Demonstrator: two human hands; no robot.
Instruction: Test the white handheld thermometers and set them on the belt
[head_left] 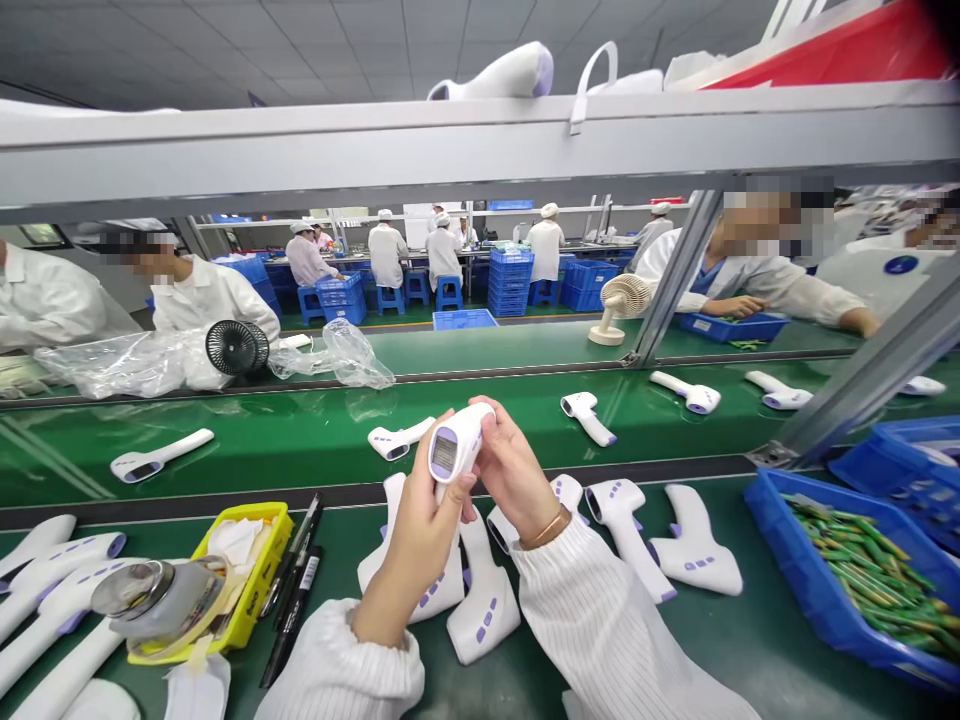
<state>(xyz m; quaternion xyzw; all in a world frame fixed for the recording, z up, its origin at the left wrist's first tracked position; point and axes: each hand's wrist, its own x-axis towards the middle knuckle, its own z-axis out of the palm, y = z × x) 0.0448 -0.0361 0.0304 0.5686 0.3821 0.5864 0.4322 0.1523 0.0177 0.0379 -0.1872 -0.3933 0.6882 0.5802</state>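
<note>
A: From the head camera, both hands are up over the tabletop (187, 470) with one thermometer (456, 443) between them. The left hand (420, 535) is wrapped round its handle from below, fingers closed on it. The right hand (514, 475) closes on the back of the head from the right side.

B: So it is off the surface?

A: Yes, held in the air above the row of white thermometers (622, 520) lying in front of the person, just short of the dark strip that edges the belt.

B: Which way does it point?

A: Its long axis runs from the lower left, where the handle sinks into the left hand, up and to the right toward the head. The purple-rimmed display (444, 453) faces back at the camera. The sensing end is turned away, toward the belt, and I cannot see it.

B: What could go wrong?

A: I judge the grip firm, yet the shell looks smooth, so a slack left hand could let it slide down onto the units underneath and scuff them. A thumb across the display could smear it. To the left, a yellow tray (259, 580) and black pens (296, 590) sit near the left sleeve; a careless elbow might shove them. The blue bin (795, 570) of green parts stands well apart on the right.
</note>
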